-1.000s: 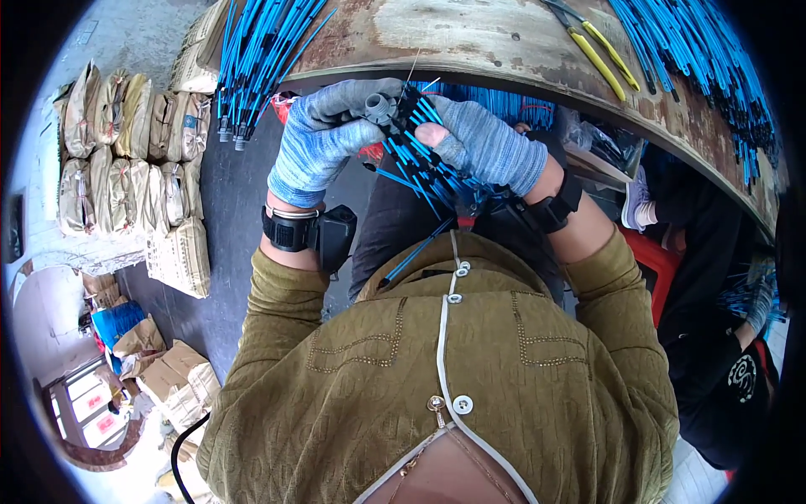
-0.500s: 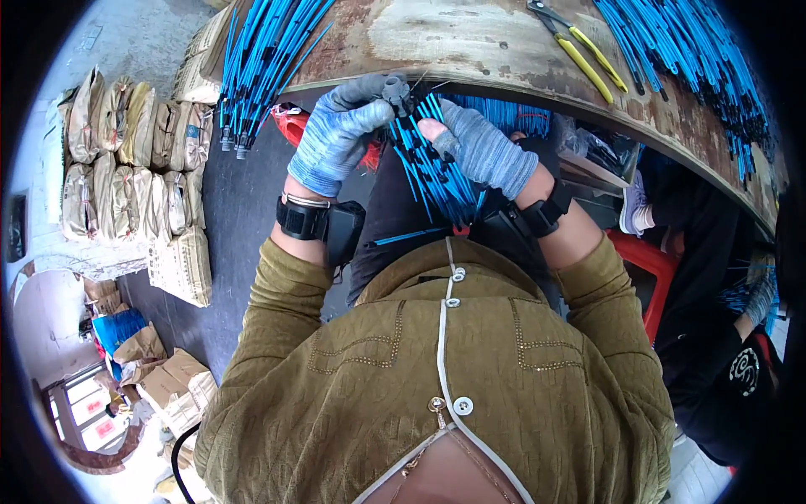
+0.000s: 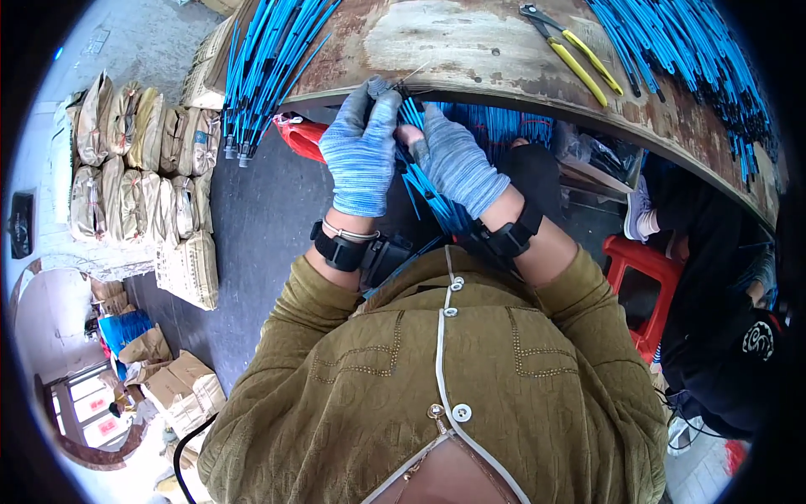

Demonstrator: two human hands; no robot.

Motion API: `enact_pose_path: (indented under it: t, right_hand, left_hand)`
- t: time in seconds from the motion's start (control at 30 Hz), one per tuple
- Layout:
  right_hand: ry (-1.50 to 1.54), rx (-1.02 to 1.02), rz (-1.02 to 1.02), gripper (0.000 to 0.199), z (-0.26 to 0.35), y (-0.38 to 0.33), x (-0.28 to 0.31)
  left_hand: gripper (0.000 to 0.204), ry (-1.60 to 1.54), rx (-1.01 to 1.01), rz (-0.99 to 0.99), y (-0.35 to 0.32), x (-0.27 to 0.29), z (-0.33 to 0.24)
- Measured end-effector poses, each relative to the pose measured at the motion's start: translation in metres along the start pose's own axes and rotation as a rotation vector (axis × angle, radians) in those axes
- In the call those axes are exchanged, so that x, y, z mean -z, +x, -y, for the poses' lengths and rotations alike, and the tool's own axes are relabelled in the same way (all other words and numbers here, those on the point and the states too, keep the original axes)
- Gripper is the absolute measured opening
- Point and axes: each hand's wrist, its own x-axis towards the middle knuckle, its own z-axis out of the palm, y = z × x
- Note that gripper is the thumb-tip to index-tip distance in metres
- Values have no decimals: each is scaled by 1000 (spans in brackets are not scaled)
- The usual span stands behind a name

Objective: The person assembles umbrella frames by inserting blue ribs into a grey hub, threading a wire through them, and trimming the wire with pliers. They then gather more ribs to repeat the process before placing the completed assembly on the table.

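Note:
A bundle of thin blue rods with black fittings (image 3: 430, 195) hangs between my gloved hands, just below the table's near edge. My right hand (image 3: 457, 160) is closed round the bundle, with the bare thumb tip showing on its left side. My left hand (image 3: 365, 155), in a blue-grey knit glove, has its fingers closed at the bundle's upper end. What exactly the left fingertips pinch is hidden. Fine wire-like strands (image 3: 415, 72) stick out above, near the table edge.
The worn wooden table (image 3: 445, 38) carries cutters with yellow handles (image 3: 583, 63) and blue rod bundles at left (image 3: 273, 59) and right (image 3: 672, 50). A red stool (image 3: 642, 265) and a co-worker in dark clothes (image 3: 714, 336) are on the right. Wrapped packages (image 3: 138, 168) are stacked left.
My left hand has turned and moved right, its fingers now covering the grey fitting seen earlier. My right hand has shifted slightly left, and the bundle sits closer to the table edge.

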Motion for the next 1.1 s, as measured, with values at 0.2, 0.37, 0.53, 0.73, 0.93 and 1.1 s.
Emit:
enact_pose_path:
  t: [0.2, 0.37, 0.53, 0.73, 0.93, 1.1]
  right_hand:
    - [92, 182, -221, 52, -10, -11, -17]
    - [250, 207, 49, 48, -13, -4, 0]
    - [147, 236, 214, 39, -14, 6, 6]
    - [-30, 194, 164, 39, -10, 4, 0]
    - [-60, 201, 8, 37, -10, -3, -12]
    - [-148, 162, -39, 37, -14, -2, -8]
  left_hand:
    - [28, -155, 44, 30, -12, 20, -3]
    - [31, -166, -7, 127, -15, 37, -6]
    - [34, -195, 1, 289, -8, 50, -2]
    - [39, -94, 116, 623, 19, 66, -9]
    - [41, 13, 198, 655, 26, 64, -6]
    - [38, -26, 173, 364, -1, 33, -11]
